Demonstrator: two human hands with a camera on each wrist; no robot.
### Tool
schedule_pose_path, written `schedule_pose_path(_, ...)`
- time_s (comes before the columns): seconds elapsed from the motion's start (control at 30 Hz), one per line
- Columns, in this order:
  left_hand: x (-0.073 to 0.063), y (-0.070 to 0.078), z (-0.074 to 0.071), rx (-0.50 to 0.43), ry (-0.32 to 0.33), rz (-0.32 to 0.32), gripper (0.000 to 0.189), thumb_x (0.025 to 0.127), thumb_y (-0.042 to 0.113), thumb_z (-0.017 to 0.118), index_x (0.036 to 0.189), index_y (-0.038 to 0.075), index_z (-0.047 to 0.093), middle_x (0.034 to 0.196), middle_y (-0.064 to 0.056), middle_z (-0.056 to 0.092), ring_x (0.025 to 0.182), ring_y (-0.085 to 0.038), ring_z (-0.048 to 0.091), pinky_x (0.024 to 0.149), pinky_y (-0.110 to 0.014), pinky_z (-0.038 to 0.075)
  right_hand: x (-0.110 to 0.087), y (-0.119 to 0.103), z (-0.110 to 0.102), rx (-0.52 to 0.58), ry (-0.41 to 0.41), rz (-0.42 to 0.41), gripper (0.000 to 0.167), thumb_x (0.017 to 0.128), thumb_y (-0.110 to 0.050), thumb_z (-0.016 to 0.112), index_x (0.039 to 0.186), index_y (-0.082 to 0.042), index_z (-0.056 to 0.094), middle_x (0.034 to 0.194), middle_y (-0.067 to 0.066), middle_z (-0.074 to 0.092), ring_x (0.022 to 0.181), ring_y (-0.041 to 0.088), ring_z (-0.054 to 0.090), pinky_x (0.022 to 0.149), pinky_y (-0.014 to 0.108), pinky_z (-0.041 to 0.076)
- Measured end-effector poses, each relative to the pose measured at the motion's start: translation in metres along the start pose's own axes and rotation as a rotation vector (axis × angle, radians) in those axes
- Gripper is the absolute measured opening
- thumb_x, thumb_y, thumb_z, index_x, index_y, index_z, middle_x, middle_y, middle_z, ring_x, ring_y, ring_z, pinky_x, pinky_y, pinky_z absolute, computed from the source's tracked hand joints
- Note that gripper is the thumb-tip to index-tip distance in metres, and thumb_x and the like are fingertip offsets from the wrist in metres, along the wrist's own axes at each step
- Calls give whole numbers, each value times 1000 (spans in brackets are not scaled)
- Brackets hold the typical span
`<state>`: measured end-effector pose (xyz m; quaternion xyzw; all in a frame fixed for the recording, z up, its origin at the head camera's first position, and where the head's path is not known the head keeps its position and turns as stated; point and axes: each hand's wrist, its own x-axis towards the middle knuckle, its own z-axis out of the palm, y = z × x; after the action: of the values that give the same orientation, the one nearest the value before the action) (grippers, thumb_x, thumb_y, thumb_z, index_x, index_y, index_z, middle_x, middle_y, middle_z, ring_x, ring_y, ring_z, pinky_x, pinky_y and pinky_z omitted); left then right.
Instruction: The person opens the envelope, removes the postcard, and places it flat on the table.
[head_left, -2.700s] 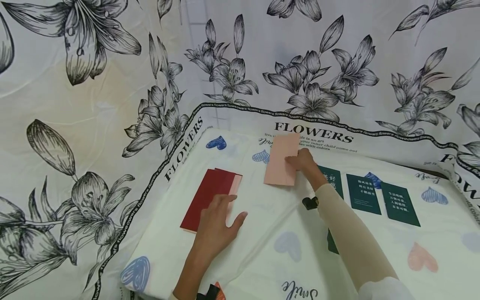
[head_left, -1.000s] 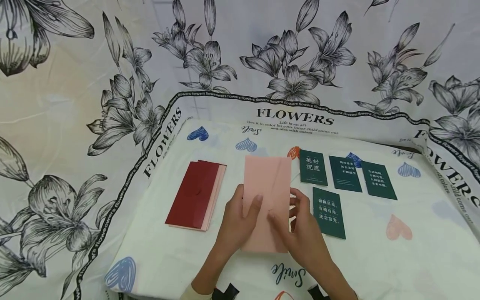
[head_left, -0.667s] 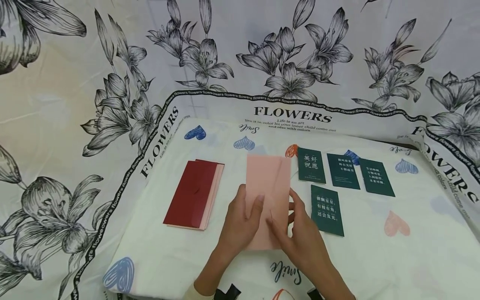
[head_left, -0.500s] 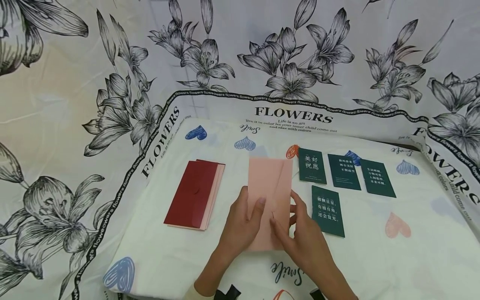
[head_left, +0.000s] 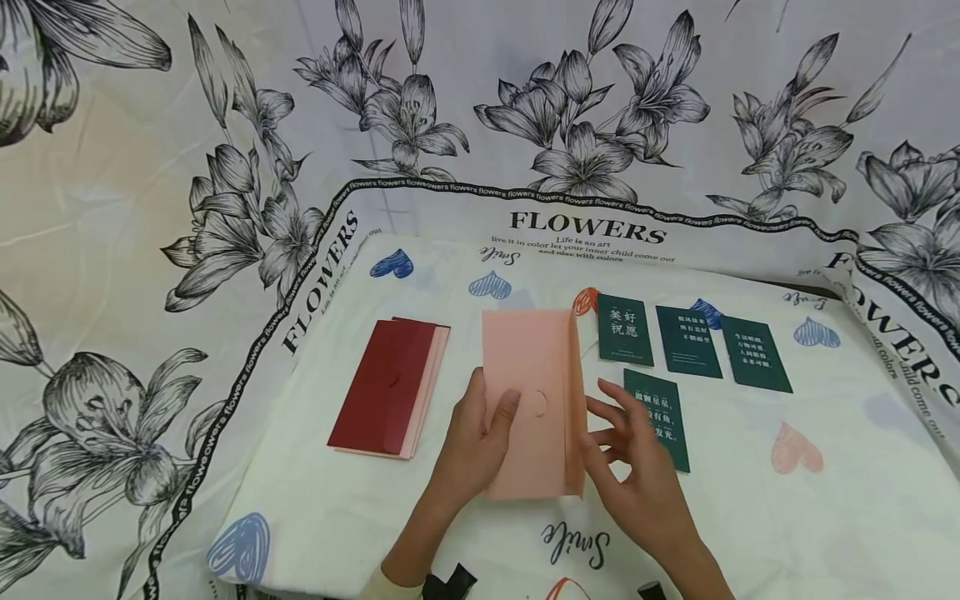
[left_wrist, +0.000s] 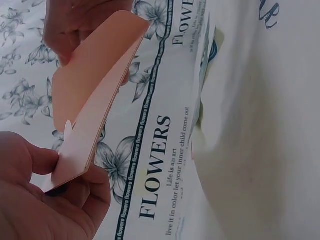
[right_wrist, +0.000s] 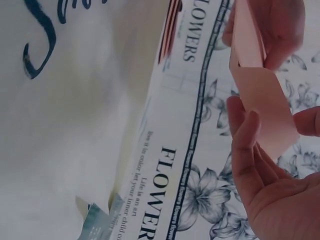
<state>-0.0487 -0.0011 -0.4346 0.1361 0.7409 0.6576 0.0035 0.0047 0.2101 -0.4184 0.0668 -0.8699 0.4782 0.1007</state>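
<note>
A pale pink envelope (head_left: pixel 528 367) is raised over the white cloth, its long flap (head_left: pixel 576 400) lifted along the right side and a small curved slit on its front. My left hand (head_left: pixel 468 442) grips the envelope's left side, thumb in front and fingers behind. In the left wrist view, the envelope body (left_wrist: pixel 75 150) and lifted flap (left_wrist: pixel 95 65) gape apart. My right hand (head_left: pixel 637 467) curls round the right edge, with the thumb tip at the flap's edge. From the right wrist view, the flap (right_wrist: pixel 265 100) lies between its thumb and bent fingers.
Dark red envelopes (head_left: pixel 382 387) lie at the left, with pink edges showing beneath. Several green cards with white lettering lie on the right; the nearest card (head_left: pixel 667 421) is partly covered by my right hand. A flower-printed cloth (head_left: pixel 420 100) hangs behind the table.
The pink envelope was brought from the back of the table to between both hands. Since half a second ago, its flap has swung up to the right as my right hand moved right.
</note>
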Motion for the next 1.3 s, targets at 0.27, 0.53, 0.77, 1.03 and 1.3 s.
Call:
schedule_pose_path(0.27,1,-1,-6,-82,-12,-6,33,112,33,55,140,18,47,114,-4,62,102,-20,63,89,-42,53,-1,7,-9,211,78,-38,62,106,2,57,159,-21,35,118,7,75,80,19,72,64,30,60)
schedule_pose_path(0.53,1,0,-8,-146,-49,0,37,112,34,54,144,19,44,125,-3,57,120,-19,56,102,-43,47,1,9,-9,164,146,-44,40,106,1,59,142,-14,57,138,-1,60,103,14,71,81,24,60)
schedule_pose_path(0.77,-2,4,-4,-160,-94,34,40,113,29,52,150,21,38,133,-1,53,128,-18,51,110,-42,42,5,2,0,15,174,5,13,103,-16,70,111,-24,78,149,-6,49,137,13,44,97,27,53)
schedule_pose_path(1.03,-5,8,2,-113,-135,82,39,114,25,50,149,19,37,121,-3,57,110,-21,59,93,-36,52,9,-7,7,10,175,11,3,97,-20,80,99,-21,78,139,-6,54,130,16,47,103,65,49)
schedule_pose_path(1.3,-4,4,-2,-46,-101,40,30,113,33,52,138,18,44,101,-4,60,89,-21,63,80,-35,53,8,-6,8,42,142,86,11,100,-28,76,101,-17,78,129,-7,57,117,11,52,89,24,57)
